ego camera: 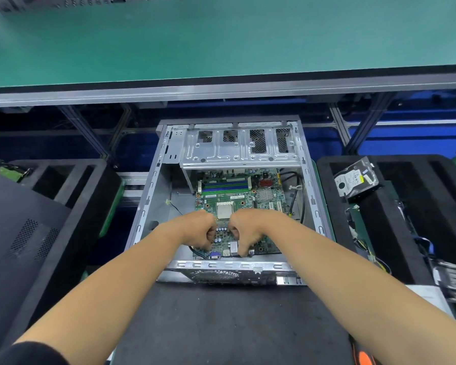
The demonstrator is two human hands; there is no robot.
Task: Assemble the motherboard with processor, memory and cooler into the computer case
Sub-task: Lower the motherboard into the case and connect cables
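Note:
An open silver computer case (153, 196) lies on its side in front of me. Inside it rests a green motherboard (270, 206) with a processor (224, 209) in its socket and memory sticks (225, 186) behind it. No cooler sits on the processor. My left hand (199, 229) has its fingers curled over the board's near left part. My right hand (244, 231) grips the board's near edge by the rear ports (233, 249). A blue VGA port (214, 255) shows between my wrists.
A drive cage (237, 148) spans the case's far end. Black cables (299, 196) run along its right wall. Black foam trays (416, 206) flank the case; the right one holds a hard drive (356, 180). A dark side panel (29, 233) leans at left. A green bench (221, 43) lies beyond.

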